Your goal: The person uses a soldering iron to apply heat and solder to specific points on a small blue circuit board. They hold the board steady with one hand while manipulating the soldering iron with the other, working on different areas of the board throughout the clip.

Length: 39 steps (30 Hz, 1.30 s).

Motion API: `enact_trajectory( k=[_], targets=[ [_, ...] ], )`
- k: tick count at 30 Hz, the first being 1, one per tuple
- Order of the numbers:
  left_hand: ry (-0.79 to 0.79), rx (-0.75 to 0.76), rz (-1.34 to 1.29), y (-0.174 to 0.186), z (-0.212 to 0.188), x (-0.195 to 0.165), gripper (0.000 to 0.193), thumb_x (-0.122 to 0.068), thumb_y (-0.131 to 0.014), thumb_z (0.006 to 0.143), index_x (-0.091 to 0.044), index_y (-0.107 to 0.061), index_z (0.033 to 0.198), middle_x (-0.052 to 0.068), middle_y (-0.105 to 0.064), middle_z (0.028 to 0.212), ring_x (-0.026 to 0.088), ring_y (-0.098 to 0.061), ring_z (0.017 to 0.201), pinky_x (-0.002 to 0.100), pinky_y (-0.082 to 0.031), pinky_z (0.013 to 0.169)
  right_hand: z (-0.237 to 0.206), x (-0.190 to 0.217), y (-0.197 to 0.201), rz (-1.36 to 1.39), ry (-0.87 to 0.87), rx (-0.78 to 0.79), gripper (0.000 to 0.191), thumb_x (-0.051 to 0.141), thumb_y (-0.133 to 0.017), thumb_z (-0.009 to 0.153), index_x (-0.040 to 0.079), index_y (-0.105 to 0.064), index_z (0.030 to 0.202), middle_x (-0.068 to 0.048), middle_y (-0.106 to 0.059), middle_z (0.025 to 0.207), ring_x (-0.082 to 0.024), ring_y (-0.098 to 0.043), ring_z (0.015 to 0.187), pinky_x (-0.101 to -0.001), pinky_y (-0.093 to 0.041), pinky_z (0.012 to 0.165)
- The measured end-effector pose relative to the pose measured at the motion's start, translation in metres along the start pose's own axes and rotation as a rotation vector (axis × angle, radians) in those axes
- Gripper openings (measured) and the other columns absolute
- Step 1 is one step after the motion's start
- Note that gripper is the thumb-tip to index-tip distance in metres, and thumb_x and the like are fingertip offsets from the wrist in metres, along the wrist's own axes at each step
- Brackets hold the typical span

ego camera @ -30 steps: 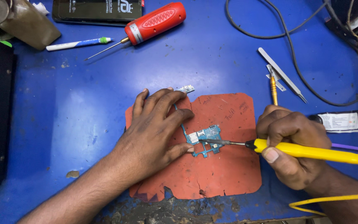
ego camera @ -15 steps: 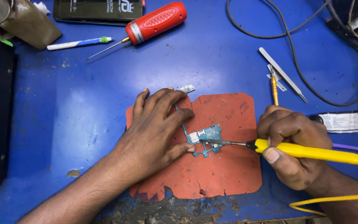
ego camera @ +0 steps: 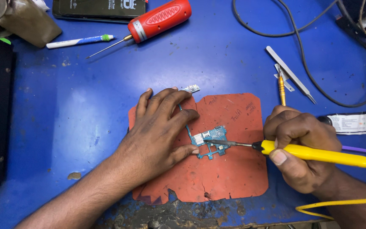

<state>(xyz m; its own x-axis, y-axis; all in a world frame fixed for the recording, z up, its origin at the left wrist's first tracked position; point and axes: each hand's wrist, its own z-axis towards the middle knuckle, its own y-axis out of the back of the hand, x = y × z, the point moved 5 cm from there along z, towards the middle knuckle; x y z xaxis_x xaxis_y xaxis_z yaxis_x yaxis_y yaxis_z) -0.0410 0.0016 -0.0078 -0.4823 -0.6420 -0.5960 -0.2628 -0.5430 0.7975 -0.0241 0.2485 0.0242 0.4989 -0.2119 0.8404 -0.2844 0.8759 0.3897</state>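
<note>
A small blue circuit board (ego camera: 212, 141) lies on a worn red mat (ego camera: 229, 178) on the blue table. My left hand (ego camera: 159, 129) rests flat on the mat and presses the board's left edge with thumb and fingers. My right hand (ego camera: 301, 152) grips a yellow-handled soldering iron (ego camera: 318, 154). Its metal tip touches the middle of the board.
A red-handled screwdriver (ego camera: 157, 19), a white and blue pen tool (ego camera: 79, 41) and a black phone (ego camera: 94, 7) lie at the back. Metal tweezers (ego camera: 291, 74) and a small orange-handled tool (ego camera: 281, 89) lie right of the mat. A white tube (ego camera: 354, 122) and black cables (ego camera: 301, 51) sit at the right.
</note>
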Motion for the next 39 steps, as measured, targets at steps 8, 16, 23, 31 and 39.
enact_trajectory(
  k=[8, 16, 23, 31, 39],
  targets=[
    [0.032, 0.032, -0.015, -0.0007, 0.0022, 0.0004, 0.068, -0.041, -0.090, 0.063, -0.012, -0.066, 0.119, 0.016, -0.047, 0.142, 0.036, -0.037, 0.139, 0.069, -0.020, 0.112, -0.0002, -0.0016, -0.0003, 0.004, -0.016, 0.007, 0.017, 0.016, -0.062, 0.097, 0.008, -0.048, 0.099, -0.007, -0.060, 0.080, -0.013, -0.054, 0.065, -0.0292, -0.048, 0.062],
    [0.039, 0.036, -0.019, -0.0007, 0.0025, -0.0002, 0.068, -0.041, -0.090, 0.063, -0.013, -0.065, 0.119, 0.016, -0.047, 0.141, 0.036, -0.037, 0.139, 0.069, -0.020, 0.112, 0.0001, -0.0009, -0.0011, -0.014, -0.018, 0.013, 0.017, 0.016, -0.062, 0.096, 0.008, -0.047, 0.099, -0.007, -0.059, 0.080, -0.013, -0.054, 0.065, -0.0286, -0.048, 0.061],
    [0.035, 0.033, -0.017, 0.0002, 0.0030, 0.0000, 0.068, -0.041, -0.090, 0.063, -0.013, -0.065, 0.120, 0.015, -0.047, 0.140, 0.035, -0.038, 0.138, 0.070, -0.021, 0.112, 0.0015, 0.0009, -0.0010, -0.023, -0.009, 0.018, 0.017, 0.016, -0.062, 0.097, 0.008, -0.047, 0.100, -0.007, -0.059, 0.080, -0.013, -0.053, 0.065, -0.0286, -0.048, 0.062],
    [0.034, 0.034, -0.014, 0.0000, 0.0026, 0.0003, 0.069, -0.042, -0.090, 0.063, -0.013, -0.065, 0.120, 0.015, -0.047, 0.140, 0.035, -0.038, 0.139, 0.069, -0.021, 0.112, 0.0019, 0.0005, -0.0015, -0.013, -0.011, 0.019, 0.016, 0.015, -0.061, 0.096, 0.008, -0.047, 0.099, -0.007, -0.058, 0.080, -0.013, -0.053, 0.066, -0.0282, -0.047, 0.061],
    [0.037, 0.040, -0.016, -0.0007, 0.0031, 0.0007, 0.069, -0.041, -0.091, 0.062, -0.013, -0.065, 0.120, 0.016, -0.047, 0.140, 0.035, -0.037, 0.138, 0.070, -0.020, 0.111, 0.0021, 0.0005, -0.0014, -0.026, 0.001, 0.013, 0.017, 0.016, -0.062, 0.096, 0.008, -0.047, 0.099, -0.008, -0.059, 0.081, -0.014, -0.054, 0.070, -0.0276, -0.047, 0.061]
  ],
)
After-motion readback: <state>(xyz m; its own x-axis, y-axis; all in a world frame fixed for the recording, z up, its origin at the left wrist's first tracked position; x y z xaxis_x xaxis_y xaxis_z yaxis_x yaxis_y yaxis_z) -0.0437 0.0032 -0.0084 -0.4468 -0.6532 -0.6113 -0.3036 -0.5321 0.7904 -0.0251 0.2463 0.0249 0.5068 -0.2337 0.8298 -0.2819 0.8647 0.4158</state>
